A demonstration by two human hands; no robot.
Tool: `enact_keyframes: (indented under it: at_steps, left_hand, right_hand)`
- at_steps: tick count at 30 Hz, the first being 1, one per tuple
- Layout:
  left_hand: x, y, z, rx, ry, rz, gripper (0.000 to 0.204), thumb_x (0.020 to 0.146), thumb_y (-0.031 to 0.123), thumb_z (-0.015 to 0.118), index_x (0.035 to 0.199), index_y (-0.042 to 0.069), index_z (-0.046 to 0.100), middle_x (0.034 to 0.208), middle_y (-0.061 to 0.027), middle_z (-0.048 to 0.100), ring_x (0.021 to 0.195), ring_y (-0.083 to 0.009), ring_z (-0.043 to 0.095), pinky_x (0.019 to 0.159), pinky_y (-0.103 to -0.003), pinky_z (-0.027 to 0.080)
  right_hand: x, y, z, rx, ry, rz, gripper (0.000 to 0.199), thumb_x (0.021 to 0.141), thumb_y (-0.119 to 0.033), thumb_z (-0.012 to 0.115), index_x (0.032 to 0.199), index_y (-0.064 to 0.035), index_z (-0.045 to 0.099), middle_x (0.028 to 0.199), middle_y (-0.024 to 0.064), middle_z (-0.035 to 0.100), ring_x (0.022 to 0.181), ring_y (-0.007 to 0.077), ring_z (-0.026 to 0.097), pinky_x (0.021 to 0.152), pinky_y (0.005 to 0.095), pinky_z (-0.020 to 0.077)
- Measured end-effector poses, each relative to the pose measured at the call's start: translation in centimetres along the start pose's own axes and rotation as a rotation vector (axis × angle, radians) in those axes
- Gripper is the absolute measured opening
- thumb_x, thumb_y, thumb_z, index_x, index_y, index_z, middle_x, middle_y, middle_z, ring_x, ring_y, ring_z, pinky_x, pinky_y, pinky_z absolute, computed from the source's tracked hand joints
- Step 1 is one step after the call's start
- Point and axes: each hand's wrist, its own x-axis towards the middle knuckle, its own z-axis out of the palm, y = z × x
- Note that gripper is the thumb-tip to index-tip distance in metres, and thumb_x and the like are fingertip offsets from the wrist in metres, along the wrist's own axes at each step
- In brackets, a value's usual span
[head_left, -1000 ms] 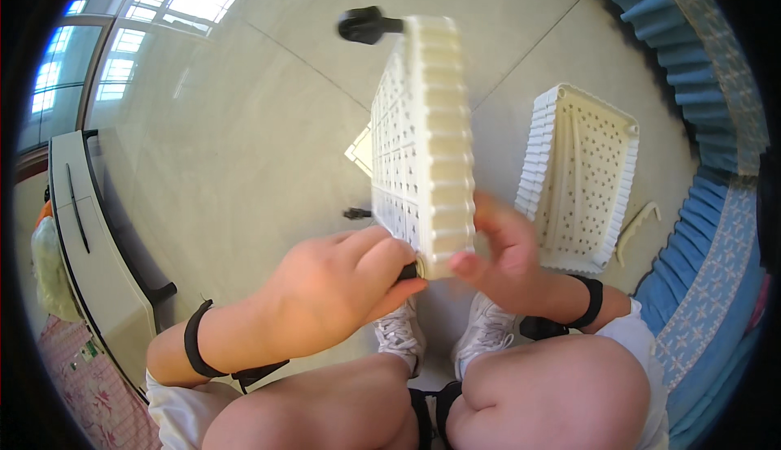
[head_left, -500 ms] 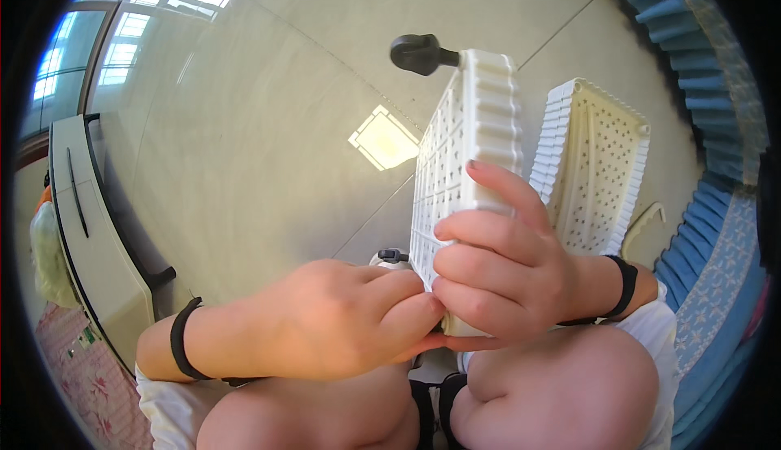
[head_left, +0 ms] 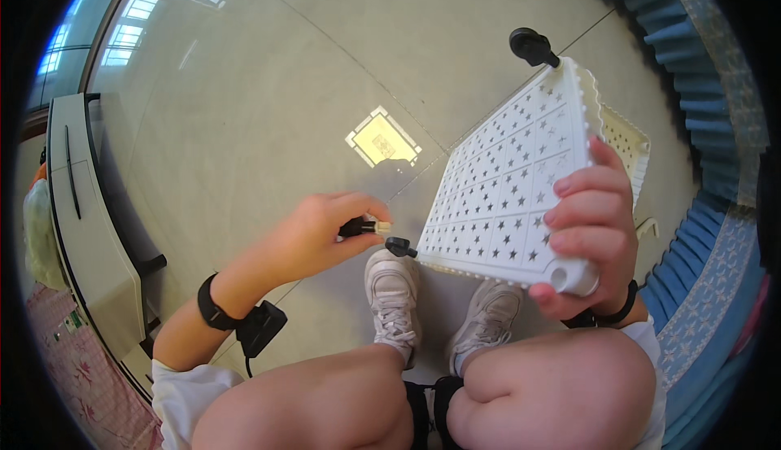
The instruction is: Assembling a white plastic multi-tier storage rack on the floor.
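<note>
My right hand (head_left: 598,222) is closed around the near right side of a white plastic basket (head_left: 508,181). The basket is tilted, its star-pierced base turned up toward me. One black caster wheel (head_left: 533,46) stands on its far corner and another black caster wheel (head_left: 399,246) on its left corner. At the corner beside my right fingers a round white socket (head_left: 561,277) holds no wheel. Left of the basket, my left hand (head_left: 325,230) pinches a black caster (head_left: 355,228) with a pale stem pointing right, apart from the basket. My left fingers partly hide it.
A second white basket (head_left: 639,145) lies on the floor, mostly hidden behind the held one, near a pale curved handle (head_left: 647,228). My shoes (head_left: 393,291) are below. A blue curtain (head_left: 704,84) hangs on the right. A white drawer cabinet (head_left: 93,238) stands left.
My left hand has moved away from the basket, up and left, and the caster in it now shows. My right hand has shifted the basket right and turned its base toward me.
</note>
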Motion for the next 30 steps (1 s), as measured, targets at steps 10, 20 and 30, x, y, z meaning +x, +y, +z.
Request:
enact_keyframes:
  at_steps: [10, 20, 30]
  left_hand:
    - [3.4, -0.6, 0.9, -0.279, 0.079, -0.179, 0.012, 0.098, 0.006, 0.053, 0.109, 0.006, 0.059, 0.094, -0.0016, 0.066, 0.085, -0.0102, 0.062, 0.072, -0.027, 0.051]
    - [2.7, -0.4, 1.5, 0.478, -0.283, 0.003, 0.030, 0.082, 0.026, 0.078, 0.104, 0.010, 0.064, 0.091, -0.0054, 0.069, 0.080, -0.0260, 0.063, 0.072, -0.039, 0.050]
    - [1.3, 0.1, 4.6, 0.208, -0.188, 0.092, 0.023, 0.086, 0.024, 0.076, 0.100, 0.010, 0.065, 0.087, -0.0100, 0.071, 0.072, -0.0281, 0.067, 0.065, -0.036, 0.053]
  right_hand:
    - [-2.1, 0.2, -0.6, 0.076, 0.149, -0.003, 0.039, 0.078, -0.036, 0.078, 0.101, -0.0132, 0.057, 0.094, 0.0049, 0.061, 0.093, 0.0277, 0.059, 0.105, 0.0542, 0.0366]
    - [-1.9, 6.7, 0.3, 0.290, 0.424, 0.059, 0.029, 0.090, -0.030, 0.069, 0.101, -0.0054, 0.057, 0.100, 0.0103, 0.060, 0.101, 0.0257, 0.056, 0.110, 0.0511, 0.0334]
    - [1.0, 11.1, 4.4, 0.647, 0.441, 0.523, 0.038, 0.095, -0.030, 0.065, 0.120, -0.0035, 0.056, 0.128, 0.0143, 0.059, 0.129, 0.0284, 0.049, 0.115, 0.0462, 0.0310]
